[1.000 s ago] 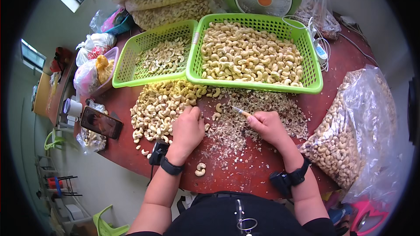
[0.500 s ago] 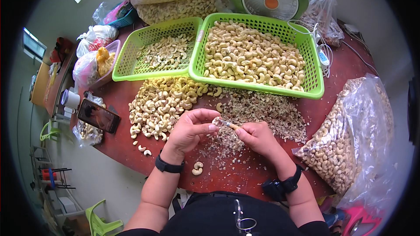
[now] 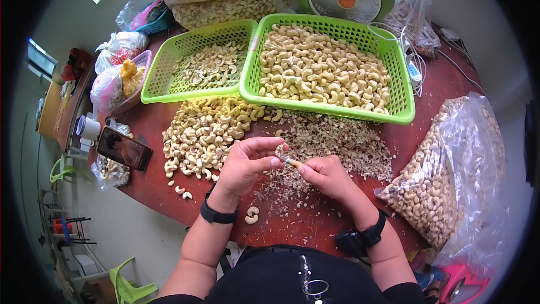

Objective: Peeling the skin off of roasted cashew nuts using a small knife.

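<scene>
Cashew [image 3: 279,151] partly behind left fingers [image 3: 269,163]

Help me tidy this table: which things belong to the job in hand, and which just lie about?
Job, likely:
- small knife
- held cashew
- cashew pile
- peel scraps
- left green basket
- right green basket
- bagged cashews

Lying about, likely:
- smartphone
- green fan
</scene>
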Action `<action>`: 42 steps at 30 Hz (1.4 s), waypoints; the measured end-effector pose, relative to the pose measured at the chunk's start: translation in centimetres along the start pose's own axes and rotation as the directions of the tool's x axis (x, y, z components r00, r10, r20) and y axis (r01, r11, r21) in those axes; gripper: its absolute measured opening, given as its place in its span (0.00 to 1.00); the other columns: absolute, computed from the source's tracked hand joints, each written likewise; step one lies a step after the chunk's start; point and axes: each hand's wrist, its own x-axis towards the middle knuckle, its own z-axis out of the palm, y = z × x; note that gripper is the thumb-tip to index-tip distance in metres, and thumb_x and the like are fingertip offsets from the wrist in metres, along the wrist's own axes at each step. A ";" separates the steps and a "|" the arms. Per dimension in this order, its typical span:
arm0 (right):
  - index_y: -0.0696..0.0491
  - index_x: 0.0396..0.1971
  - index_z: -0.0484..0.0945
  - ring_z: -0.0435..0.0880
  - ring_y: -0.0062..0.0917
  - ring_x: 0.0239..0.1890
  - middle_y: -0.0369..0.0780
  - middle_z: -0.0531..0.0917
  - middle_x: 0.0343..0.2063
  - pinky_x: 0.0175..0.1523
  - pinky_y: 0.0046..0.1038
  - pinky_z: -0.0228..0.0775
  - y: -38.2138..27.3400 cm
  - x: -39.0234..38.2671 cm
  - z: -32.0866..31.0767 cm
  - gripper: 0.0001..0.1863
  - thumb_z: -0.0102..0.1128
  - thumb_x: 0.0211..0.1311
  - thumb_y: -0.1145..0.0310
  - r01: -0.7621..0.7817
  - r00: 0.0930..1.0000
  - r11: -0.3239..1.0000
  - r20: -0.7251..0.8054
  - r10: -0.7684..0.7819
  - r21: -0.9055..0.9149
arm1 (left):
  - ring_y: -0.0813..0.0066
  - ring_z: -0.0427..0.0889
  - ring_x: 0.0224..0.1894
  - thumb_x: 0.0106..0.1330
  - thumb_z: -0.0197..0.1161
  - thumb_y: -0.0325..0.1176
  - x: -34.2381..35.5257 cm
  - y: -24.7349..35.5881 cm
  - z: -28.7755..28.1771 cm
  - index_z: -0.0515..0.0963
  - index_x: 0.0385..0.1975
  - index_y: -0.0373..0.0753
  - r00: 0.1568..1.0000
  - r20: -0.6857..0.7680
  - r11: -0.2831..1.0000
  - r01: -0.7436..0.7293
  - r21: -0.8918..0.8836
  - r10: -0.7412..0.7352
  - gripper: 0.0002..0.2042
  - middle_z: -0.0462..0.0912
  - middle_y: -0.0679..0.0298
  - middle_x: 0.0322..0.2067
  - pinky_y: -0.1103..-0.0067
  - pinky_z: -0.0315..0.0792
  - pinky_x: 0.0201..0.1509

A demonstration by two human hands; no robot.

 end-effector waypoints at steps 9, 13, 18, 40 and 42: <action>0.59 0.15 0.73 0.64 0.19 0.12 0.38 0.68 0.08 0.19 0.24 0.56 0.0 0.1 0.0 0.19 0.51 0.54 0.57 -0.014 1.000 0.999 0.016 0.013 0.037 | 0.80 0.76 0.36 0.49 0.59 0.17 -0.1 -0.4 0.7 0.72 0.39 0.32 0.989 -0.032 0.979 -0.136 0.151 0.142 0.15 0.76 0.60 0.36 0.84 0.72 0.40; 0.59 0.16 0.73 0.65 0.19 0.12 0.38 0.68 0.08 0.19 0.24 0.57 0.2 0.1 0.0 0.19 0.51 0.54 0.57 -0.014 1.000 0.999 0.023 0.013 0.041 | 0.81 0.76 0.35 0.49 0.59 0.17 0.1 -0.8 0.6 0.72 0.38 0.32 0.984 -0.037 0.966 -0.166 0.198 0.176 0.14 0.77 0.60 0.35 0.86 0.72 0.39; 0.59 0.16 0.73 0.65 0.19 0.12 0.38 0.69 0.08 0.19 0.24 0.57 0.5 0.0 0.0 0.19 0.51 0.54 0.58 -0.034 0.999 0.999 0.021 0.033 0.038 | 0.82 0.76 0.33 0.50 0.59 0.18 -0.2 -1.2 1.3 0.72 0.37 0.31 0.971 -0.121 0.955 -0.172 0.241 0.205 0.13 0.77 0.62 0.33 0.86 0.72 0.38; 0.59 0.14 0.72 0.63 0.20 0.12 0.39 0.68 0.08 0.19 0.25 0.56 0.7 0.0 0.3 0.21 0.51 0.54 0.56 -0.016 1.000 0.999 0.007 0.016 0.032 | 0.78 0.76 0.34 0.49 0.60 0.19 -0.3 -1.5 0.3 0.72 0.36 0.34 0.991 -0.122 0.998 -0.060 -0.035 0.055 0.14 0.77 0.61 0.34 0.82 0.72 0.37; 0.59 0.14 0.72 0.63 0.20 0.12 0.39 0.68 0.07 0.19 0.25 0.56 0.8 0.0 0.3 0.21 0.51 0.54 0.56 -0.013 1.000 0.999 0.010 0.013 0.033 | 0.78 0.76 0.34 0.49 0.61 0.19 -0.2 -1.5 0.3 0.72 0.36 0.34 0.991 -0.108 0.996 -0.077 -0.036 0.072 0.13 0.77 0.61 0.33 0.82 0.72 0.37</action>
